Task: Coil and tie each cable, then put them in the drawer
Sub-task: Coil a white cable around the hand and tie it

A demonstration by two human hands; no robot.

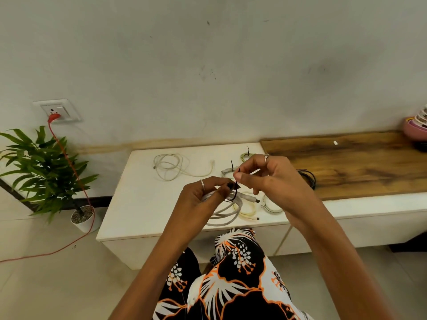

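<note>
My left hand (209, 192) grips a coiled grey-white cable (225, 215) above the low white cabinet (138, 204). A black tie (234, 195) wraps round the coil at my left fingertips. My right hand (265, 176) pinches the tie's free end, which sticks up near the thumb. A loose white cable (172, 166) lies uncoiled at the back left of the cabinet top. Small tied coils lie nearby: a pale yellow one (248, 210), a white one (271, 207), a grey one (227, 170) and a greenish one (245, 155). A black coil (308, 177) sits behind my right wrist.
A wooden board (358, 162) covers the cabinet's right part, with stacked pink bowls (416, 128) at its far end. A potted plant (46, 172) stands on the floor at left. An orange cord (76, 181) runs from a wall socket (56, 110) across the floor. The drawer fronts (300, 236) below are closed.
</note>
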